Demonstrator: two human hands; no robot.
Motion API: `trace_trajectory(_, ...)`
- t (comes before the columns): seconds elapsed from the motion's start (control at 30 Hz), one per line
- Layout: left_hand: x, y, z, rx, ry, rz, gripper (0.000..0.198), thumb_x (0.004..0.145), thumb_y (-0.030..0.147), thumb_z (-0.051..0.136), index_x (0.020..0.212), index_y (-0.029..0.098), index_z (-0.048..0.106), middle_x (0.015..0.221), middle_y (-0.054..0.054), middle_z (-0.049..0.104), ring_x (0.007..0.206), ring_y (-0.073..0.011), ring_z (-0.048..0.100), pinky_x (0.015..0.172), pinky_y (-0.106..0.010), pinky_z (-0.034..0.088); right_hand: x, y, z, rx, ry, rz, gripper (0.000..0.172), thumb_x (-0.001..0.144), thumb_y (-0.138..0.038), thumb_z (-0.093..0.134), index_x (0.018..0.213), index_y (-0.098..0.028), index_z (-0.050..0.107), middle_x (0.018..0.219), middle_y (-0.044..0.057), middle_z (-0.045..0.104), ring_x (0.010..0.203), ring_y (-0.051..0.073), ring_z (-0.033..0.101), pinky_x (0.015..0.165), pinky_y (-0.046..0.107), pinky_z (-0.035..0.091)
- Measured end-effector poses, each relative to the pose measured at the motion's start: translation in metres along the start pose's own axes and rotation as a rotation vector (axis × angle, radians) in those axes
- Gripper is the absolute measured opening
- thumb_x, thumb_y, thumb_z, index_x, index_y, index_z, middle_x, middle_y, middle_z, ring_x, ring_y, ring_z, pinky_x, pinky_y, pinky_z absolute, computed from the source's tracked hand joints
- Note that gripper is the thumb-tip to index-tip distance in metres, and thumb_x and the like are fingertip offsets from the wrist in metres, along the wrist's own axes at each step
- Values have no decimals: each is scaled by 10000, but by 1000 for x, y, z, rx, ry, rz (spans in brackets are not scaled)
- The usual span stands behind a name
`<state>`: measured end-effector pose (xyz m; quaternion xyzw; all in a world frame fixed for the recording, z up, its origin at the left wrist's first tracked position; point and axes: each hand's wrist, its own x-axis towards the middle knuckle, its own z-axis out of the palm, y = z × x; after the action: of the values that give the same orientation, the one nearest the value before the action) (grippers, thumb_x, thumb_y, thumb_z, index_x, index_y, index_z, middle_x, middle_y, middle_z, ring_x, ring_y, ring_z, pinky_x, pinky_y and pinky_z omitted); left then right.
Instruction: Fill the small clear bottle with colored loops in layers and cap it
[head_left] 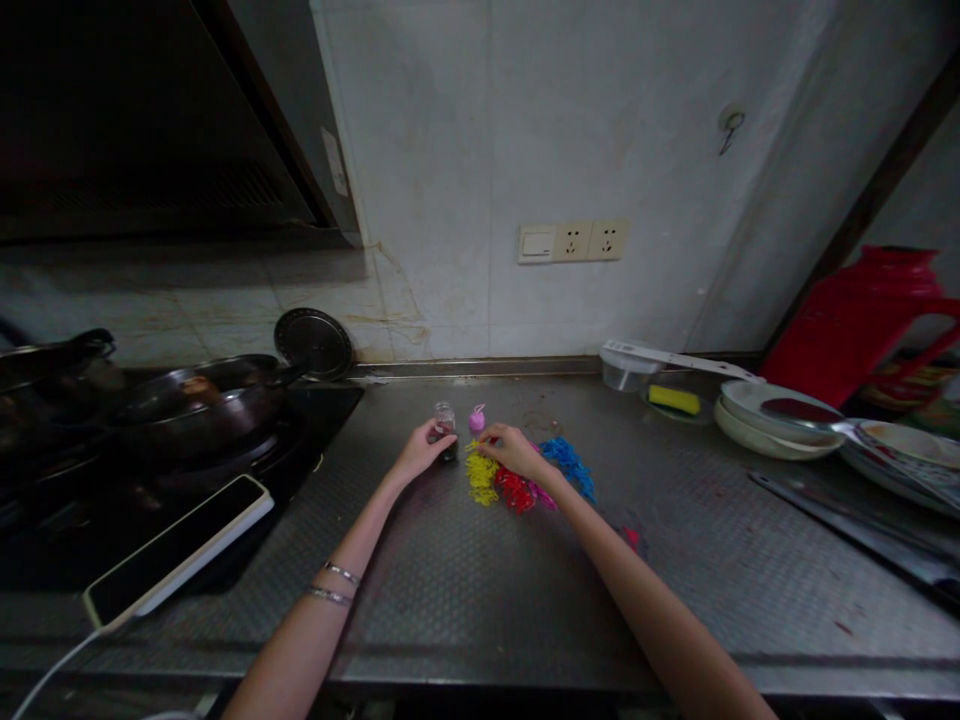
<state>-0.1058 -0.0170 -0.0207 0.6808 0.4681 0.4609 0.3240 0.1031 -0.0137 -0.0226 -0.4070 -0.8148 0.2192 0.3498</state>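
Observation:
My left hand (422, 450) is wrapped round a small clear glass jar (445, 419) that stands upright on the steel counter (480, 590). My right hand (513, 449) is pinched over small heaps of tiny coloured bits: a yellow heap (480, 478), a red heap (514, 492) and a blue heap (570, 464). What the fingers pinch is too small to make out. A small pink object (477, 419) stands just right of the jar, between the two hands.
A stove with a dark pan (202, 400) and a round lid (313, 343) fills the left. A phone (180, 548) lies on the stove's edge. Stacked plates (780, 415), a yellow sponge (673, 399), a white container (626, 366) and a red jug (862, 320) crowd the right.

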Motion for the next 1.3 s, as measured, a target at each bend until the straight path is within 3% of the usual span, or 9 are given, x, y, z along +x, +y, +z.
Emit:
trace_trajectory(0.23, 2, -7, 0, -22, -14, 26, 220, 704, 310, 614, 837, 135, 597, 819, -42, 629, 784, -154, 570, 769, -283, 437, -1, -9, -4, 40, -57, 5, 222, 785, -296, 533, 862, -143, 673, 834, 46, 685, 742, 143, 597, 693, 233, 424)
trace_trajectory(0.53, 2, -12, 0, -38, -1, 41, 233, 697, 319, 624, 835, 134, 593, 822, -43, 632, 780, -150, 575, 766, -276, 439, 2, 1, 1, 179, -62, 34, 241, 755, -319, 556, 839, -120, 662, 762, 47, 677, 689, 146, 608, 632, 223, 449)
trace_trajectory(0.77, 3, -14, -1, -17, -31, 61, 249, 713, 327, 609, 878, 141, 591, 856, -51, 630, 801, -159, 575, 770, -280, 437, 31, -13, -15, 249, -65, 9, 245, 762, -318, 539, 852, -116, 646, 701, 45, 657, 604, 127, 582, 554, 213, 444)
trace_trajectory(1.0, 3, -14, 0, -37, -36, 83, 204, 723, 300, 602, 847, 141, 567, 837, -39, 610, 794, -149, 566, 775, -274, 431, 78, -49, -45, 98, -46, -138, 202, 759, -261, 544, 825, -106, 656, 640, 25, 626, 553, 91, 535, 526, 187, 395)
trace_trajectory(1.3, 4, -15, 2, 17, -14, 72, 191, 715, 286, 594, 830, 138, 563, 833, -38, 613, 793, -147, 563, 772, -278, 435, 102, -83, -48, -289, -306, -202, 173, 702, -109, 574, 816, -80, 702, 639, 31, 650, 560, 79, 517, 527, 170, 342)
